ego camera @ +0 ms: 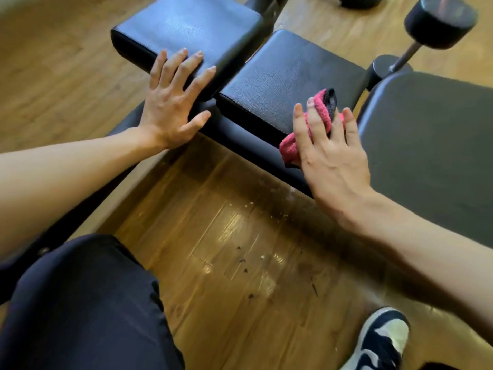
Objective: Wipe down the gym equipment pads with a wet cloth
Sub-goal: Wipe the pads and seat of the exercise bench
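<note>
Black pads, pink cloth
Pads finely grained black; cloth pink with a black patch; floor brown wood planks.

- Three black pads were counted.
- One pink cloth was counted.
- Two hands were seen.
- One dumbbell was seen.
- One shoe was seen.

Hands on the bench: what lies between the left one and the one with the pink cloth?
Head view: the middle black pad, near end, lies between left hand and right hand holding the pink cloth.
</note>
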Demonstrator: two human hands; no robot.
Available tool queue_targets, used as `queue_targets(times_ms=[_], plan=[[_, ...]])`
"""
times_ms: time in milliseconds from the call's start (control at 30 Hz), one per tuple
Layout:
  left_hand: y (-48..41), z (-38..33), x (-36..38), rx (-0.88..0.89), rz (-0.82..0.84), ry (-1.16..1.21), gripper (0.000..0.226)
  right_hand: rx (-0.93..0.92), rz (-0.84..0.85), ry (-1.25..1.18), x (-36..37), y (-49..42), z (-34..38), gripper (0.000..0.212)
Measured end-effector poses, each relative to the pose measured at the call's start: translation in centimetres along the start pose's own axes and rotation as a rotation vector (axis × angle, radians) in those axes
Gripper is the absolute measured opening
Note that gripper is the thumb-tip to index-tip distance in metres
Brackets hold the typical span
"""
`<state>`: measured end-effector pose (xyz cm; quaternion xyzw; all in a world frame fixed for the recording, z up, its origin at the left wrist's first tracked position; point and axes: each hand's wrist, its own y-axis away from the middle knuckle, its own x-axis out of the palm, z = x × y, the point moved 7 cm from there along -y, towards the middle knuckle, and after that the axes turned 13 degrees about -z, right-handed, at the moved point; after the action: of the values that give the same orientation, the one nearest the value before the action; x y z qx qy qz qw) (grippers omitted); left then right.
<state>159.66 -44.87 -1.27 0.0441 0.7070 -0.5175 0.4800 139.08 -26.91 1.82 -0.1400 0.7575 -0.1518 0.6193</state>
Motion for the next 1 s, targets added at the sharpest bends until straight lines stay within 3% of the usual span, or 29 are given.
queue_targets(times_ms=[233,367,533,767,1000], plan=[[-0.6,1.8,-0.8,0.04,-0.024,0.105,0.062,-0.06,0.004,0.011,1.3,-2.7,2.5,0.064],[-0.4,2.7,-0.9,0.053,0.051,0.022,0.063,-0.116,-0.035,-0.025,3.6,-8.5,7.6,0.065],[-0.2,2.3,-1.2,-0.029,0.017,-0.034,0.054,-0.086,-0.005,-0.075,4.8,-13.6,11.9,0.062],[0.0,1.9,-0.7,-0.09,-0.019,-0.023,0.054,-0.143,-0.138,-0.054,3.6,-7.9,7.0,0.062],[0.2,1.7,-0.1,-0.098,-0.102,0.017,0.056,-0.041,-0.023,0.005,0.3,0.2,-0.1,0.061]])
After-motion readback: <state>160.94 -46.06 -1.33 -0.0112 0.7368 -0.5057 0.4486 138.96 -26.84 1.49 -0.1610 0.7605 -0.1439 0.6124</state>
